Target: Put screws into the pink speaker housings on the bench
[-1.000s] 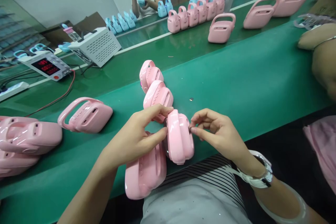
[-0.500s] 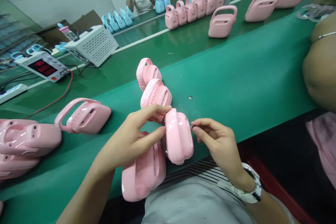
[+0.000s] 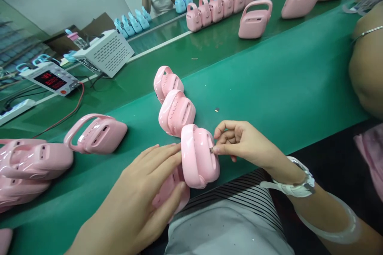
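In front of me a glossy pink speaker (image 3: 201, 159) with a carry handle stands tilted, its slotted side turned to the right. My left hand (image 3: 149, 191) grips it from the left, fingertips behind the handle and thumb lower down. Under that hand another pink speaker (image 3: 167, 191) is partly covered. My right hand (image 3: 236, 141) pinches a small dark card (image 3: 211, 150) between thumb and forefinger, right at the slot; how far in it sits I cannot tell. Beyond lie two more pink speakers, one nearer (image 3: 177, 113) and one farther (image 3: 169, 83). A tiny dark card (image 3: 216, 109) lies on the mat.
Pink speakers (image 3: 24, 167) are piled at left, beside a single one (image 3: 98, 133). A power supply with red digits (image 3: 49, 79) and a grey perforated box (image 3: 104, 53) stand behind. More pink speakers (image 3: 209, 10) line the back. Another person's arm (image 3: 366, 59) is at right.
My right hand has brought the small card against the speaker's slot. The speaker has turned, showing more of its slotted side, and my left hand has shifted lower and behind it.
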Tool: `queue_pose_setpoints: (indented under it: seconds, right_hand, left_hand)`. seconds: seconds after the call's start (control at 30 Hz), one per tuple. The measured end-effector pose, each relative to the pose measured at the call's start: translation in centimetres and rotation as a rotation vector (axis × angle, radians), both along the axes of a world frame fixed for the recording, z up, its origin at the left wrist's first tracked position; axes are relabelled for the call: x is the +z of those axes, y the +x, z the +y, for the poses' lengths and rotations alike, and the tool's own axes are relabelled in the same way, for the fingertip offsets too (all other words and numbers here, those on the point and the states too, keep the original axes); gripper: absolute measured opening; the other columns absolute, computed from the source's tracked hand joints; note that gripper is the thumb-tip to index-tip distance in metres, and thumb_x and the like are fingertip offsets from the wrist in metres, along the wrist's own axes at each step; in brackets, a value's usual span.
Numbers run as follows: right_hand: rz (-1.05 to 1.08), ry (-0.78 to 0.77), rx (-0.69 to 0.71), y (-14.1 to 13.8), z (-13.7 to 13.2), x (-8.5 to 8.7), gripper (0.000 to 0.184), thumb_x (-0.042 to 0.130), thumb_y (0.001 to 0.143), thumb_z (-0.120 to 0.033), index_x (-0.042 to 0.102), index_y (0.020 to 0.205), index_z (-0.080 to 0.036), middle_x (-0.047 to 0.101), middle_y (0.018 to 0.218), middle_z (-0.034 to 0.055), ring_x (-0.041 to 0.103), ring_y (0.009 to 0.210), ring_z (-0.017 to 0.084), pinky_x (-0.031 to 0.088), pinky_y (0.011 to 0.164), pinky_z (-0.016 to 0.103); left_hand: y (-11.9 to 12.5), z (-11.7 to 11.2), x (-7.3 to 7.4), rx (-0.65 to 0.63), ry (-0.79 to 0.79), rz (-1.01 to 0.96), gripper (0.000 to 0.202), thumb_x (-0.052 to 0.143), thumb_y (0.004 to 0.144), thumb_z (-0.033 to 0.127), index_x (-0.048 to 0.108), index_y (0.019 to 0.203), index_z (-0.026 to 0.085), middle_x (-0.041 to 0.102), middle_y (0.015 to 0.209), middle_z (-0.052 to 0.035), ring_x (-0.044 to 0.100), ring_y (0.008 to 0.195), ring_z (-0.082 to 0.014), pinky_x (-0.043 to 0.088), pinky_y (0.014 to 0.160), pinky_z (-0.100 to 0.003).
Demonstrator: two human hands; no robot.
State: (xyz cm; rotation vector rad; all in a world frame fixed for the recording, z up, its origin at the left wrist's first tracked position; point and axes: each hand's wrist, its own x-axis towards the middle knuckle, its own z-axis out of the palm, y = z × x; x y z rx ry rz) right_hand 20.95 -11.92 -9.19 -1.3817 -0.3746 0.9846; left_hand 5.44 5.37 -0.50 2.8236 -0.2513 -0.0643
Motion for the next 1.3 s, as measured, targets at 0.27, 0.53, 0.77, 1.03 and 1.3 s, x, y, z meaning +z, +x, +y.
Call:
queue_pose_setpoints:
  seconds: [0.27, 0.53, 0.77, 1.03, 1.3]
  right_hand:
    - [-0.047, 0.018, -0.063, -0.4, -0.7, 0.3, 0.035, 0.088, 0.055, -0.027, 0.057, 0.068, -0.019, 0.056, 0.055, -0.0052, 0.05, 0.046, 0.008, 0.038, 0.033, 0.015]
    - [-0.085, 0.021, -0.062, -0.3, -0.5, 1.1, 0.032, 0.087, 0.056, -0.027, 0.058, 0.065, -0.018, 0.053, 0.055, -0.0055, 0.047, 0.045, 0.007, 0.038, 0.033, 0.014]
    - [-0.02, 0.028, 0.04, 0.2, -0.5, 0.6, 0.038, 0.089, 0.053, -0.032, 0.055, 0.061, -0.018, 0.054, 0.051, -0.0059, 0.045, 0.04, 0.006, 0.037, 0.032, 0.015]
    - [0.011, 0.076, 0.074, 0.2, -0.1, 0.2, 0.04, 0.09, 0.052, -0.029, 0.054, 0.065, -0.018, 0.053, 0.058, -0.0061, 0.047, 0.051, 0.006, 0.039, 0.045, 0.017]
    - [0.093, 0.135, -0.008, -0.3, 0.7, -2.5, 0.06, 0.094, 0.042, -0.028, 0.047, 0.078, -0.021, 0.036, 0.06, -0.0119, 0.032, 0.054, 0.006, 0.029, 0.047, 0.017]
  left_hand:
    - [0.0, -0.6, -0.1, -0.066, 0.142, 0.003, 0.056, 0.062, 0.082, 0.053, 0.052, 0.13, 0.026, 0.055, 0.138, -0.0099, 0.055, 0.119, -0.0322, 0.043, 0.099, -0.051]
    - [1.0, -1.3, -0.5, 0.024, 0.02, -0.084, 0.02, 0.058, 0.089, 0.038, 0.068, 0.103, 0.029, 0.067, 0.122, -0.0019, 0.064, 0.097, -0.0244, 0.048, 0.082, -0.041]
    - [0.9, -1.5, -0.7, 0.029, 0.023, -0.108, 0.019, 0.059, 0.088, 0.037, 0.07, 0.1, 0.028, 0.068, 0.121, -0.0036, 0.064, 0.095, -0.025, 0.046, 0.082, -0.042]
    - [0.9, -1.6, -1.2, 0.041, 0.012, -0.137, 0.017, 0.059, 0.088, 0.037, 0.07, 0.097, 0.029, 0.068, 0.118, -0.0012, 0.064, 0.093, -0.0237, 0.044, 0.083, -0.042]
    - [1.1, -1.8, -0.9, 0.013, -0.003, -0.155, 0.017, 0.06, 0.087, 0.033, 0.071, 0.099, 0.029, 0.069, 0.116, -0.0014, 0.064, 0.083, -0.0209, 0.044, 0.077, -0.039]
